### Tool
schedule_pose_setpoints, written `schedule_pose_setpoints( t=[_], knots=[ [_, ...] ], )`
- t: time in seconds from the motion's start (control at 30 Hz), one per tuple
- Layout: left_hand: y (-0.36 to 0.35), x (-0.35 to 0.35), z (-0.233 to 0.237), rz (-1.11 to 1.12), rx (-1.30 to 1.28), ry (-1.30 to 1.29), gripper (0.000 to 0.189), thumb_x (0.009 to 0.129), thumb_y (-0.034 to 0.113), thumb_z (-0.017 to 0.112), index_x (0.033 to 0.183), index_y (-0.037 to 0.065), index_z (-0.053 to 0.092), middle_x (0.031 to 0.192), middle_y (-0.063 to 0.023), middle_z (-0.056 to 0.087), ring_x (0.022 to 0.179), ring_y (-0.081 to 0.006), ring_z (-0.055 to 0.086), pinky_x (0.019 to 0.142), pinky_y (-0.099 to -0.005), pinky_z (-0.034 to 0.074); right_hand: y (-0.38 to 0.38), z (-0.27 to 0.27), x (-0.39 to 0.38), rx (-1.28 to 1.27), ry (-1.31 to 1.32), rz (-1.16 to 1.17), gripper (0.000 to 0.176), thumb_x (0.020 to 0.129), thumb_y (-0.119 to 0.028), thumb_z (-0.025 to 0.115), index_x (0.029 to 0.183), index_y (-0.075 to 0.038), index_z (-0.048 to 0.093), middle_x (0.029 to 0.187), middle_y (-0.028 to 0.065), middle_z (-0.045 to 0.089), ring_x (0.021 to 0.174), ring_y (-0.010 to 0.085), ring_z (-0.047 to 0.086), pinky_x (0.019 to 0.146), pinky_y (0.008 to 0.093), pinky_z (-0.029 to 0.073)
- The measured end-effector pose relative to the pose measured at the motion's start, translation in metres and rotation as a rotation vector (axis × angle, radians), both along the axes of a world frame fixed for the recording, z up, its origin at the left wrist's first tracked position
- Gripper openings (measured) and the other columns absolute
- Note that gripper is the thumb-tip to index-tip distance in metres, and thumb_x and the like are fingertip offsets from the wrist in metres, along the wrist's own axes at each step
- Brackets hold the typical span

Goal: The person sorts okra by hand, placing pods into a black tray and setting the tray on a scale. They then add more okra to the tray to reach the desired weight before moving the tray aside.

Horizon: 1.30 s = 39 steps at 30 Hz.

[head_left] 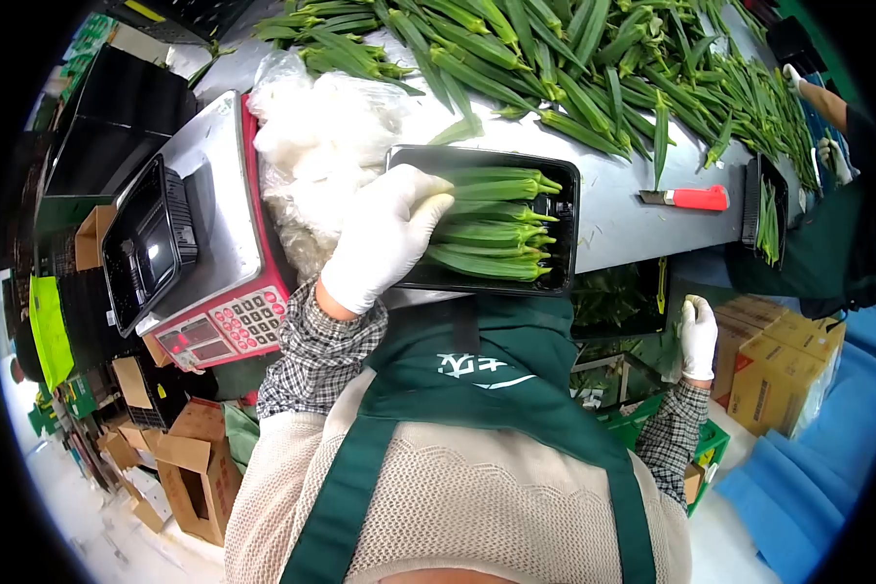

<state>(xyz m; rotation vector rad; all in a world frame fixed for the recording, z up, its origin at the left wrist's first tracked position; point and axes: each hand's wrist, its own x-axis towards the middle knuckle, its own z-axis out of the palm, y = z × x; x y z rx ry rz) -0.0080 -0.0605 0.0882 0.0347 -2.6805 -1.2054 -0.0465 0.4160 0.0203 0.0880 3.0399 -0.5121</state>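
Steel table heaped with okra; tray at near edge, bare strip beside. Your left hand spread flat on pods; right hand grip unclear.

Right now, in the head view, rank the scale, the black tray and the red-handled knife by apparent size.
1. scale: largest.
2. black tray: smaller than the scale, partly covered by the left hand.
3. red-handled knife: clearly smallest, though it lies farther from the camera.

Black tray holding okra.
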Motion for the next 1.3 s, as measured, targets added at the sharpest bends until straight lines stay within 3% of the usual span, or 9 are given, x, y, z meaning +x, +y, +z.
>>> schedule_pose_setpoints(
  t=[0.2, 0.3, 0.5, 0.83, 0.93, 1.0, 1.1, 1.17, 1.3],
  knots=[
    [0.001, 0.014, 0.005, 0.053, 0.325, -0.171, 0.015, 0.087, 0.009, 0.063, 0.098, 0.000, 0.065, 0.088, -0.0051, 0.064, 0.085, -0.0123, 0.058, 0.078, -0.0241, 0.045, -0.032, 0.013, 0.001, -0.087, 0.059, 0.127, 0.022, 0.091, -0.016, 0.055, 0.104, 0.000, 0.062, 0.101, 0.0165, 0.064, 0.090, 0.0296, 0.063, 0.080, 0.0336, 0.050],
    [0.000, 0.020, 0.007, 0.022, 0.350, -0.174, 0.015, 0.089, 0.011, 0.061, 0.098, -0.001, 0.064, 0.088, -0.0032, 0.064, 0.086, -0.0089, 0.057, 0.079, -0.0226, 0.045, -0.057, 0.021, 0.001, -0.213, 0.030, 0.165, 0.020, 0.091, -0.014, 0.056, 0.104, -0.001, 0.061, 0.096, 0.0146, 0.064, 0.084, 0.0260, 0.063, 0.075, 0.0318, 0.049],
    [-0.001, 0.036, 0.017, -0.002, 0.524, -0.284, 0.017, 0.091, 0.014, 0.059, 0.095, -0.002, 0.063, 0.086, -0.0028, 0.063, 0.082, -0.0082, 0.056, 0.076, -0.0223, 0.045, -0.142, 0.067, 0.009, -0.473, 0.014, 0.270, 0.018, 0.089, -0.009, 0.059, 0.104, 0.000, 0.062, 0.091, 0.0095, 0.063, 0.074, 0.0141, 0.057, 0.070, 0.0249, 0.046],
    [0.002, 0.061, 0.021, 0.001, 0.707, -0.300, 0.025, 0.094, 0.020, 0.056, 0.088, -0.002, 0.066, 0.079, -0.0028, 0.064, 0.073, -0.0065, 0.055, 0.069, -0.0211, 0.045, -0.217, 0.086, 0.026, -0.913, -0.065, 0.436, 0.028, 0.087, -0.004, 0.058, 0.115, 0.001, 0.057, 0.097, 0.0066, 0.063, 0.075, 0.0097, 0.054, 0.073, 0.0234, 0.046],
    [0.007, 0.065, 0.019, 0.011, 0.769, -0.295, 0.025, 0.093, 0.020, 0.056, 0.089, -0.002, 0.067, 0.080, -0.0032, 0.065, 0.072, -0.0073, 0.056, 0.067, -0.0221, 0.045, -0.223, 0.095, 0.031, -1.022, -0.129, 0.440, 0.036, 0.088, -0.005, 0.057, 0.123, 0.001, 0.050, 0.100, 0.0079, 0.062, 0.073, 0.0089, 0.053, 0.072, 0.0225, 0.045],
    [0.017, 0.066, 0.019, -0.064, 0.583, -0.226, 0.023, 0.092, 0.019, 0.057, 0.089, -0.002, 0.066, 0.080, -0.0037, 0.065, 0.072, -0.0082, 0.056, 0.068, -0.0231, 0.046, -0.221, 0.099, 0.035, -1.284, -0.264, 0.390, 0.041, 0.090, -0.008, 0.056, 0.127, 0.003, 0.046, 0.101, 0.0104, 0.061, 0.073, 0.0090, 0.053, 0.070, 0.0226, 0.046],
    [0.048, 0.072, 0.010, -0.201, 0.431, -0.065, 0.018, 0.090, 0.018, 0.060, 0.087, 0.001, 0.066, 0.079, -0.0044, 0.061, 0.073, -0.0132, 0.058, 0.069, -0.0266, 0.047, -0.193, 0.088, 0.034, -1.449, -0.307, 0.287, 0.035, 0.094, -0.020, 0.054, 0.120, 0.002, 0.052, 0.096, 0.0105, 0.063, 0.071, 0.0106, 0.056, 0.069, 0.0236, 0.047],
    [0.075, 0.074, 0.003, -0.389, 0.406, -0.033, 0.014, 0.087, 0.016, 0.062, 0.087, 0.002, 0.065, 0.077, -0.0088, 0.059, 0.075, -0.0213, 0.058, 0.070, -0.0293, 0.047, -0.173, 0.080, 0.041, -1.441, -0.259, 0.180, 0.023, 0.094, -0.020, 0.055, 0.102, 0.001, 0.058, 0.088, 0.0083, 0.062, 0.068, 0.0117, 0.057, 0.068, 0.0257, 0.048],
    [0.097, 0.074, -0.018, -0.532, 0.412, -0.009, 0.016, 0.085, 0.017, 0.063, 0.087, 0.002, 0.065, 0.078, -0.0113, 0.059, 0.077, -0.0274, 0.058, 0.071, -0.0344, 0.048, -0.114, 0.074, 0.054, -1.298, -0.156, 0.057, 0.019, 0.093, -0.020, 0.056, 0.094, -0.001, 0.060, 0.076, 0.0030, 0.056, 0.063, 0.0112, 0.056, 0.063, 0.0249, 0.047]
  ],
)
